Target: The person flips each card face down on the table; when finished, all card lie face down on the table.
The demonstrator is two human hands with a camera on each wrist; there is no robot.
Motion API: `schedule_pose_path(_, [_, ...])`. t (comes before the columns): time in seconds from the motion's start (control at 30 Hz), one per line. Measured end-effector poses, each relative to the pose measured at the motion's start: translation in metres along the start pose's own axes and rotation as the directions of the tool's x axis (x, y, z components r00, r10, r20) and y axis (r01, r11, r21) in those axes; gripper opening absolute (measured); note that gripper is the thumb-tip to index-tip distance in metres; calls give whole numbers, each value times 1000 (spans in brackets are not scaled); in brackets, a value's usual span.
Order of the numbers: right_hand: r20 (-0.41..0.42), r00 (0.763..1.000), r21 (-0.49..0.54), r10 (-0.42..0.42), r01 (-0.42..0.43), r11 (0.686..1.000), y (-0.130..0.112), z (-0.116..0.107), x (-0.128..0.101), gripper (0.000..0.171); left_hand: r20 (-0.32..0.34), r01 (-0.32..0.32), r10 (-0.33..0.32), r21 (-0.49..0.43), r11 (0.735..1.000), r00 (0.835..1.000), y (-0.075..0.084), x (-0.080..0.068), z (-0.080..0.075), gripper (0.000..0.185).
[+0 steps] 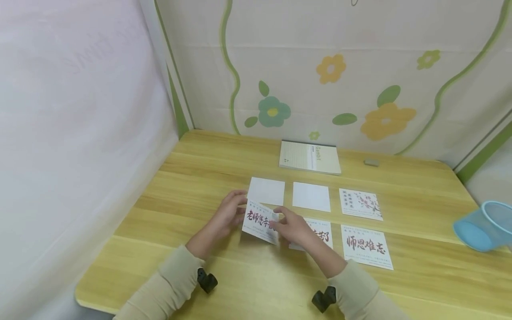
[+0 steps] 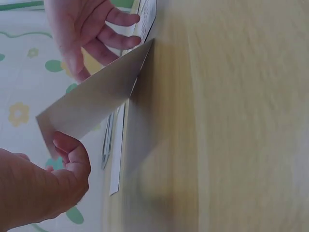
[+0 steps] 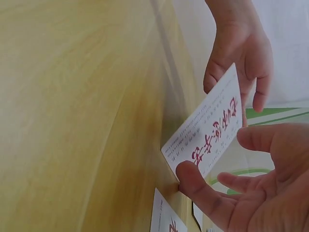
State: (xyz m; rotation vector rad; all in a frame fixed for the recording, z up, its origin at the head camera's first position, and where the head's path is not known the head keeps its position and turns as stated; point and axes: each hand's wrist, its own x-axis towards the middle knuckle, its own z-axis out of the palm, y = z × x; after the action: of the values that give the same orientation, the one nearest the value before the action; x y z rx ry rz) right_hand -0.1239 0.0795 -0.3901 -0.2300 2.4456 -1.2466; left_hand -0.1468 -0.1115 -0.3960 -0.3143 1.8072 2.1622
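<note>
A white card with red calligraphy (image 1: 260, 222) stands tilted on the wooden table (image 1: 192, 178), its lower edge on the wood. My left hand (image 1: 241, 207) pinches its left edge and my right hand (image 1: 278, 222) holds its right edge. The left wrist view shows the card's blank back (image 2: 91, 104), with my left hand (image 2: 60, 145) at its raised corner and my right hand (image 2: 123, 31) at the far end. In the right wrist view the printed face (image 3: 207, 130) shows, with my right thumb (image 3: 190, 176) on its lower corner and my left hand (image 3: 241, 53) behind.
Other cards lie in two rows: two blank ones (image 1: 266, 191) (image 1: 311, 196), a blossom card (image 1: 361, 204), a calligraphy card (image 1: 367, 246) and one partly under my right wrist (image 1: 322, 234). A notebook (image 1: 310, 157) and a small grey block (image 1: 371, 162) lie behind. A blue cup (image 1: 484, 226) lies at the right edge.
</note>
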Motion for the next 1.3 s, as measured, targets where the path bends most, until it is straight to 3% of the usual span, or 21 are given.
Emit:
schedule_pose_path(0.27, [27, 1000, 184, 7, -12, 983, -4, 5, -2, 63, 94, -16, 24, -83, 996, 995, -6, -7, 11, 41])
schedule_pose_path(0.5, [27, 999, 335, 29, -36, 942, -13, 5, -3, 66, 212, -6, 8, -10, 1000, 977, -17, -10, 19, 41])
schedule_pose_path(0.67, [14, 1000, 389, 24, -27, 921, -15, 4, -3, 67, 282, -19, 5, 47, 999, 959, -25, -11, 25, 48])
schedule_pose_path(0.93, [-28, 1000, 387, 9, 3, 922, -14, 1, -4, 65, 310, -38, -3, 125, 991, 951, -32, -14, 26, 61])
schedule_pose_path(1.1, [-80, 996, 461, 42, 0, 888, -16, -2, -7, 63, 315, -40, -15, 165, 985, 949, -36, -14, 25, 59])
schedule_pose_path(1.3, [-161, 986, 452, 37, 40, 891, -19, -5, -10, 49, 310, -22, -41, 198, 980, 950, -30, -19, 28, 49])
